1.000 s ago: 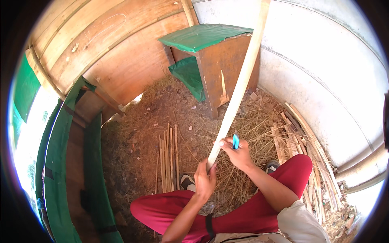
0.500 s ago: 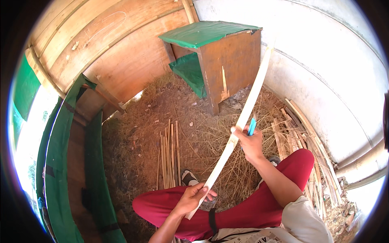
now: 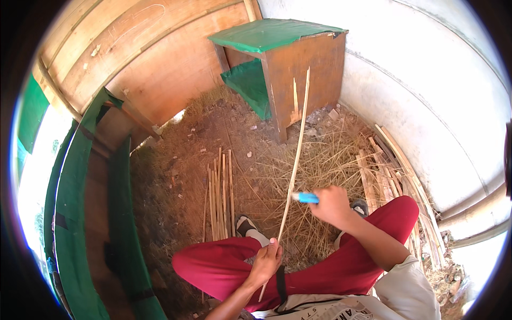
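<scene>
I sit cross-legged in red trousers on the ground. My left hand grips the lower end of a long thin bamboo strip that rises away from me toward the wooden table. My right hand holds a blue-handled knife against the strip about halfway up. A bundle of cut bamboo slats lies on the dirt in front of my left knee. Pale shavings cover the ground around the strip.
A brown wooden table with a green top stands ahead against a white wall. More bamboo strips lie along that wall at right. A green-edged wooden bench runs down the left. Plywood panels stand behind.
The strip now looks much thinner and straighter, seen edge-on rather than broad. My left hand has pulled its lower end nearer my lap. My right hand with the knife sits lower.
</scene>
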`<state>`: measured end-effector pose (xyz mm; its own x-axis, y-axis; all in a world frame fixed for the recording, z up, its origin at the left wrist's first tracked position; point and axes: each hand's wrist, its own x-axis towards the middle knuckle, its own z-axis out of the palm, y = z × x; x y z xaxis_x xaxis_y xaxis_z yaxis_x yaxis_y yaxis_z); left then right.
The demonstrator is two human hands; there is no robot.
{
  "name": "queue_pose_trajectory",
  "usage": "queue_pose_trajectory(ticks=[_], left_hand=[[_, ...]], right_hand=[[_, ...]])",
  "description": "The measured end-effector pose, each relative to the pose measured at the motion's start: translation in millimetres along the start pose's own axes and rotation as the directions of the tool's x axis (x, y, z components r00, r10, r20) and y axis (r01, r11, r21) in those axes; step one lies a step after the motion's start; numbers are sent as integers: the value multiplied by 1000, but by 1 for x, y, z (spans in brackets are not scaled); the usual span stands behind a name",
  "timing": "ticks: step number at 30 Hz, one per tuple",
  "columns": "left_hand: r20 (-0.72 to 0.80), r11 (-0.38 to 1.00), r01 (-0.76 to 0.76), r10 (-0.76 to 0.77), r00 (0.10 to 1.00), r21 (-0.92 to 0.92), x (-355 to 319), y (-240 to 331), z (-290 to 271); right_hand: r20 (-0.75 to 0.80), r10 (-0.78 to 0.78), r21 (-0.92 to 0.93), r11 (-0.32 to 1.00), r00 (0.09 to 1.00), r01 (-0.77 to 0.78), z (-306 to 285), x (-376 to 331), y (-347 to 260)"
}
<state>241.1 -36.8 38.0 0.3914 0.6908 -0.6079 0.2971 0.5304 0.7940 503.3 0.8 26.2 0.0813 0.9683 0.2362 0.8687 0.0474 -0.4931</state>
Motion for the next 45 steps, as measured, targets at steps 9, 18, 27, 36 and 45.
queue_pose_trajectory(ticks=[9, 18, 27, 36, 45], left_hand=[[-162, 926, -32, 100, 982, 377, 10, -50, 3], [-155, 931, 187, -144, 977, 313, 22, -60, 9], [-124, 941, 329, -318, 940, 78, 25, -48, 16], [-215, 908, 116, -29, 976, 402, 35, -81, 13], [117, 888, 374, -356, 927, -266, 5, -10, -4]], right_hand=[[317, 75, -211, 978, 945, -7, 44, -26, -14], [325, 120, -267, 963, 938, -31, 87, -21, 8], [320, 125, -284, 958, 939, -31, 101, -15, 23], [379, 210, -224, 966, 901, -131, 95, -7, 23], [695, 185, -17, 970, 695, -241, 64, 16, 15]])
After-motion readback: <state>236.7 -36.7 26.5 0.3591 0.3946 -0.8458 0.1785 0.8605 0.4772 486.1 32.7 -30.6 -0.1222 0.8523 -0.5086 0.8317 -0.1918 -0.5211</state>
